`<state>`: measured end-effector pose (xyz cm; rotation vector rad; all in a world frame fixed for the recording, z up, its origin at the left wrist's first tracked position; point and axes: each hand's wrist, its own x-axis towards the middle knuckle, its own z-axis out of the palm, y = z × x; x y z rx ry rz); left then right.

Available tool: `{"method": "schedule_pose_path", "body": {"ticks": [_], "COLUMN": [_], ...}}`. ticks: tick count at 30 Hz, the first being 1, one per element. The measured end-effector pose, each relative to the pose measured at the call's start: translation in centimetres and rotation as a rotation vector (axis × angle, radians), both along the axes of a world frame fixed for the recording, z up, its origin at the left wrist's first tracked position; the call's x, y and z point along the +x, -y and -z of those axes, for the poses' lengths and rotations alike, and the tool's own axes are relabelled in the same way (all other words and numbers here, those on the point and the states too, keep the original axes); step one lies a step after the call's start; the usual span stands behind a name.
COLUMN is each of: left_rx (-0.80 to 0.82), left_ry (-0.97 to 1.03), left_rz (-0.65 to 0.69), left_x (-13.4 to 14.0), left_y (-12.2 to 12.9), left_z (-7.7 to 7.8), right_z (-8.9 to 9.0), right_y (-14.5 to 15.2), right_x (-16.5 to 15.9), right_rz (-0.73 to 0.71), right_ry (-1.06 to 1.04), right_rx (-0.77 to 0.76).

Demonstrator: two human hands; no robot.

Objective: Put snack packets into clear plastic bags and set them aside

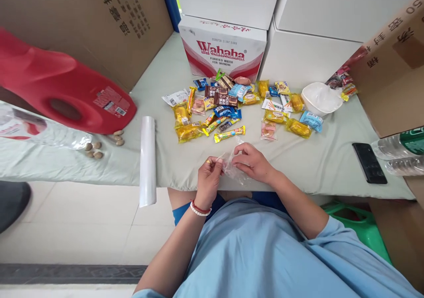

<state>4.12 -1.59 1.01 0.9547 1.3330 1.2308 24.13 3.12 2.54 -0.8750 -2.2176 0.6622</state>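
A thin clear plastic bag (243, 177) hangs crumpled between my two hands, just over the table's front edge. My left hand (209, 176) pinches one side of it between thumb and forefinger. On the other side, the curled fingers of my right hand (253, 162) grip the film. Just beyond lies a yellow wrapped candy stick (229, 134). Behind it spreads a pile of small wrapped snacks, among them brown cocoa packets (225, 98), blue packets (228, 112) and yellow-wrapped cakes (190, 132). A smaller group with a yellow-wrapped cake (298, 128) sits to the right.
Left of my hands, a roll of plastic film (147, 161) juts over the table edge. Further left are a red jug (69, 85) and several brown nuts (97, 154). A white bowl (322, 99), a phone (369, 163) and bottles (402, 145) stand right; a Wahaha carton (222, 50) is behind.
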Motion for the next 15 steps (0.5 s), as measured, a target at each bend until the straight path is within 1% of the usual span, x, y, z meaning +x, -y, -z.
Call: {"method": "schedule_pose_path", "body": {"ticks": [3,5,8,10,13,15], "left_rx": [-0.01,-0.026,-0.044,-0.04,-0.016,0.009], "left_ry": [0.036,0.082,0.169,0.254,0.374,0.37], "left_rz": [-0.024,-0.009,0.041,0.072,0.111,0.133], "left_x": [-0.1,0.1,0.6,0.9,1.1,1.2], "left_y": [0.0,0.0,0.2,0.3,0.6,0.9], "left_z": [0.4,0.6,0.4,-0.1,-0.8,-0.9], "right_z": [-1.0,-1.2,-0.5,0.2,0.6,0.3], "right_y": [0.1,0.2,0.4,0.5,0.7,0.8], "right_x": [0.7,0.9,0.7,0.3,0.0,0.0], "right_rz": [0.024,0.002,-0.066,-0.072,-0.022,0.018], "right_ry": [-0.055,-0.049,0.043,0.076,-0.006,-0.089], "right_rx": [-0.055,-0.078,-0.087,-0.082,-0.078,-0.086]}}
